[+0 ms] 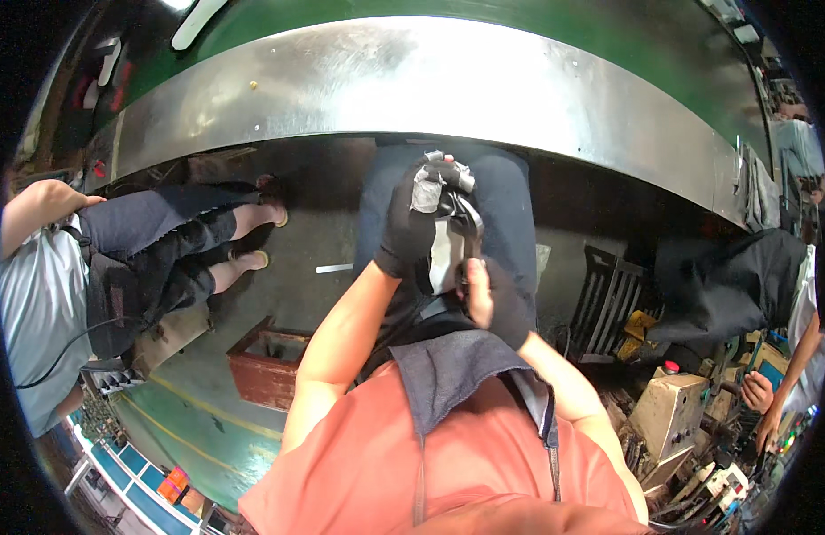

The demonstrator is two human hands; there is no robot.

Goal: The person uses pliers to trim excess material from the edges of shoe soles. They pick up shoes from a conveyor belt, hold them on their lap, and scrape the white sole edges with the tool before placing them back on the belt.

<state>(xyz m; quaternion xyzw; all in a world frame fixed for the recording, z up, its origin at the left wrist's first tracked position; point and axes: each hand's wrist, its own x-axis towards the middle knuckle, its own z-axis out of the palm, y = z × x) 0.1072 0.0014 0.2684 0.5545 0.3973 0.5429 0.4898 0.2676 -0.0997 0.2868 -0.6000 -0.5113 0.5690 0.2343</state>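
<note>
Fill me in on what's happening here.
A person in a salmon-coloured top has a dark, elongated piece with a pale flat face over the lap. The black-gloved left hand grips its far end. The black-gloved right hand is at its near end, too blurred to tell its grip. Ahead runs a long, shiny metal ledge.

black-and-white held piece (443, 254), black gloves (403, 236), silver-grey finger tape (426, 193), coral shirt (341, 464); green surface (626, 36), reddish-brown box (265, 379)
</note>
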